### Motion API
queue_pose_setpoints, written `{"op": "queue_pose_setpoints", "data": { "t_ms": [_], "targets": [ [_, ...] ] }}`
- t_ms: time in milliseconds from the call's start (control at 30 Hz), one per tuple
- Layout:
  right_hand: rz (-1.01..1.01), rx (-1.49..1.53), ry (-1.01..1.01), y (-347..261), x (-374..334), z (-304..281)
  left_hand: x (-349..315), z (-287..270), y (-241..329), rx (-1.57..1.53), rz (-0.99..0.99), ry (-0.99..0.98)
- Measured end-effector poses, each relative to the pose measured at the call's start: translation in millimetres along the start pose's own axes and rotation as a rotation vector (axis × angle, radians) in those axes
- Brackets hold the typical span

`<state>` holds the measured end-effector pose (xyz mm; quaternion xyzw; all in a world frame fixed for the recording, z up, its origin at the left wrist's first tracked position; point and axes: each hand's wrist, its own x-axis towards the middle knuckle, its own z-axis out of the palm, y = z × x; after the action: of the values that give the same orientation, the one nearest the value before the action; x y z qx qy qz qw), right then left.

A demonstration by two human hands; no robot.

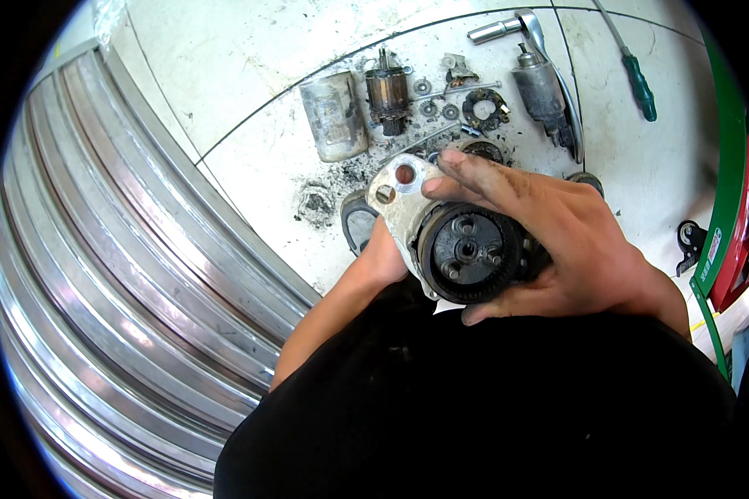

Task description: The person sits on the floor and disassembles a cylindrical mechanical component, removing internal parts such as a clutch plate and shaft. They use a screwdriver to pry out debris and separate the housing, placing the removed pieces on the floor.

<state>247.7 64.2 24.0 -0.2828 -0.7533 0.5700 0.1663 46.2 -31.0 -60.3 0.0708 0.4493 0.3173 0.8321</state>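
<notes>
A grimy metal starter motor drive housing [402,200] is held up in front of my body, its round gear end [466,249] facing up. Pins and a central hole show inside its black toothed ring, and two holes pierce its pale flange. My right hand [570,229] grips the housing from the right, with its fingers across the upper side and its thumb at the lower rim. From the lower left my left hand [385,254] goes behind the flange; its fingers are hidden there. Both of my shoes show partly behind the hands.
On the dirty tiled floor lie a motor casing [334,116], an armature [387,93], small gears [428,109], a brush ring [485,109], a solenoid [540,91], a ratchet wrench [531,29] and a screwdriver [639,87]. Ribbed metal [133,249] fills the left; a green frame [728,166] stands right.
</notes>
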Motion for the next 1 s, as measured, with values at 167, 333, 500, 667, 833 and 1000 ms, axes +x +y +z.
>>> {"op": "queue_pose_setpoints", "data": {
  "t_ms": [167, 333, 500, 667, 833, 1000],
  "targets": [
    [-0.075, -0.026, 0.008, -4, 2, 0, -1, -12, -4, 0.291, 0.183, -0.077],
    [-0.079, -0.009, 0.019, 0, 0, -4, 0, -16, -1, 0.364, 0.213, -0.113],
    [0.018, 0.131, -0.019, 12, -6, -10, -20, -4, 3, -0.082, -0.010, -0.056],
    [0.208, 0.110, -0.049, 12, -3, 4, -29, -14, 3, -0.331, 0.037, -0.071],
    [0.180, 0.124, -0.072, 21, 6, 7, -39, -28, -8, -0.025, -0.044, 0.060],
    [0.168, -0.315, 0.359, 97, -10, -63, -52, -51, -26, 0.037, 0.100, -0.132]
  ]
}}
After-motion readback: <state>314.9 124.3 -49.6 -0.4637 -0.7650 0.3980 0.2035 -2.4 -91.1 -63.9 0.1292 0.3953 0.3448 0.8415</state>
